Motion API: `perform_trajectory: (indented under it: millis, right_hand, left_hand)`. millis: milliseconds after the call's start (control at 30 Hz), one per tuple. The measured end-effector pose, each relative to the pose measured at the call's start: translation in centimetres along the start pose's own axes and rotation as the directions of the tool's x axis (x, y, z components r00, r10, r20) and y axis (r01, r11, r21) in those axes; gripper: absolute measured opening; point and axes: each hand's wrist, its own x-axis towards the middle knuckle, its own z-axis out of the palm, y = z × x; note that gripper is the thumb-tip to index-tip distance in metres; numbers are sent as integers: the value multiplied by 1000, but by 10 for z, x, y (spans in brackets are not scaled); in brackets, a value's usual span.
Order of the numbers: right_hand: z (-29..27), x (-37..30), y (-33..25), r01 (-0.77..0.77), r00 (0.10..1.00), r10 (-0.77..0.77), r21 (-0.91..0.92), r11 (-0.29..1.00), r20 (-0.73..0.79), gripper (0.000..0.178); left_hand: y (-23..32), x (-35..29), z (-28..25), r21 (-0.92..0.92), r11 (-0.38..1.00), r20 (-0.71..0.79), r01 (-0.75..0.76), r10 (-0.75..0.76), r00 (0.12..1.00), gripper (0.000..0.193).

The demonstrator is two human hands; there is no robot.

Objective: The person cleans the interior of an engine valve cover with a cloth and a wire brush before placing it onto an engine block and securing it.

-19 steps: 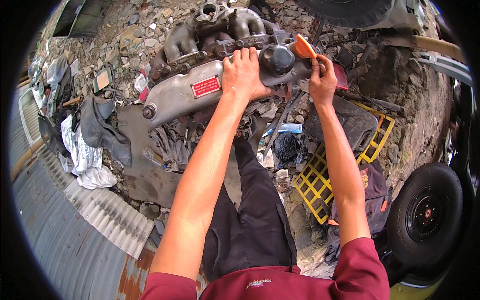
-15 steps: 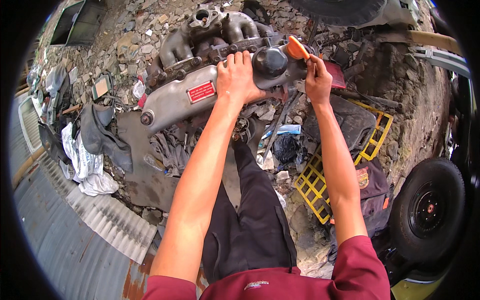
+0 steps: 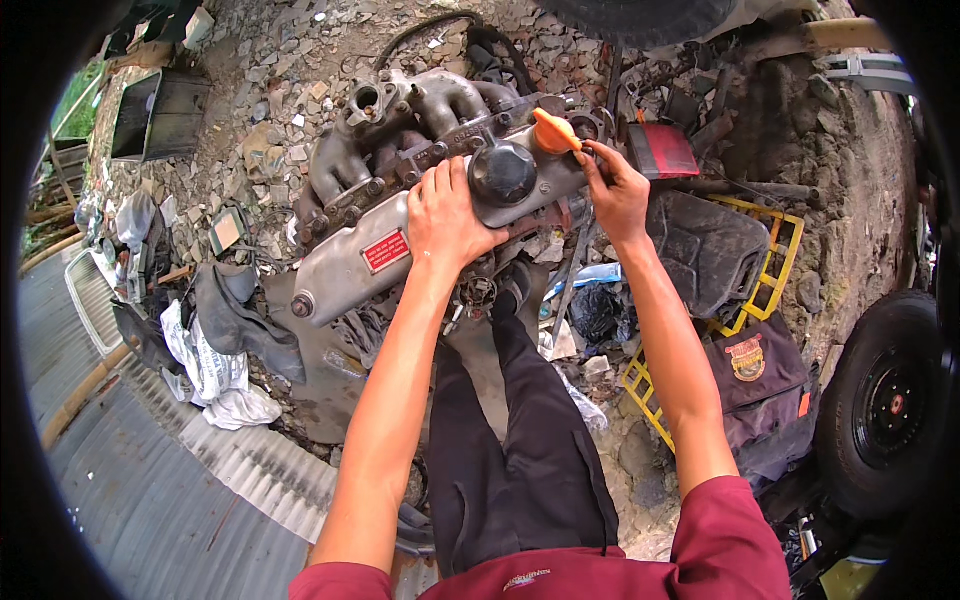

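Note:
A grey metal valve cover with a red label sits on an engine, alongside a cast intake manifold. My left hand rests flat on the cover, its thumb stretched toward the near edge, touching the metal beside a round black dome. At the cover's right end is an orange filler cap. My right hand pinches the cap's near edge between thumb and fingers. Whether the cap is seated or loose on its opening, I cannot tell.
Rubble surrounds the engine. To the right lie a black plastic case, a yellow grid frame, a dark bag and a wheel. Corrugated sheets and white sacks are at the left.
The view has shifted, so the engine sits lower and the right-side items further right. The orange cap shows at a different angle, still pinched by my right hand. My left hand stays on the cover.

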Motion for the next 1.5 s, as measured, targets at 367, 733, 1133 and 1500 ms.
perform_trajectory:
  millis: [367,733,1133,1500]
  right_hand:
    - [-18,23,24,362,927,-348,-89,928,137,14]
    - [-19,37,31,454,867,-474,150,878,154,33]
    - [25,-26,-19,-195,965,248,394,898,-87,33]
    - [42,-128,-29,-606,752,568,690,395,335,17]
  left_hand:
    - [6,3,0,16,1000,-18,-10,10,1000,112]
    - [6,3,-1,-2,1000,-9,-19,19,1000,114]
    - [-5,-4,-2,3,999,-29,-43,43,999,116]
    - [-41,-54,-24,-327,889,-300,-319,223,928,69]
